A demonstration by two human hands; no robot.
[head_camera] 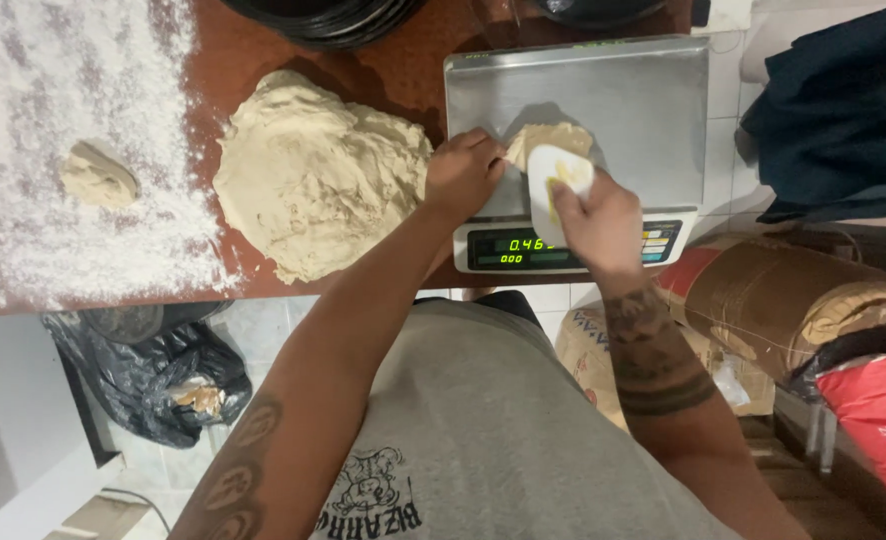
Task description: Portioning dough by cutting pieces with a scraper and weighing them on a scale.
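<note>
At your nine o'clock the bench (363, 60) carries a wide spread of flour (53, 150), and a small dough piece (100, 176) rests in the middle of it, likely dusted so it will not stick. Moving toward your eleven o'clock, the big dough mass (313, 175) lies on the bare reddish wood just beside the scale (603, 100), close enough that portions need only a short reach. Your left hand (463, 172) sits at twelve o'clock, between that mass and the steel platform, its fingers curled down onto the near edge of the dough portion (548, 140), pinning it so it stays put. The portion itself lies on the platform, toward its front edge, just above the lit display (523, 247). At your one o'clock your right hand (598, 215) has its fingers closed around a white plastic scraper (558, 185), blade pointing toward the portion and touching it, a hold that suits trimming or pushing the dough. Further right, at three o'clock, a dark cloth (843, 110) hangs past the scale, and brown paper sacks (793, 300) are stacked below at four o'clock. Down at your seven o'clock a black plastic bag (163, 375) lies on the tiled floor.
</note>
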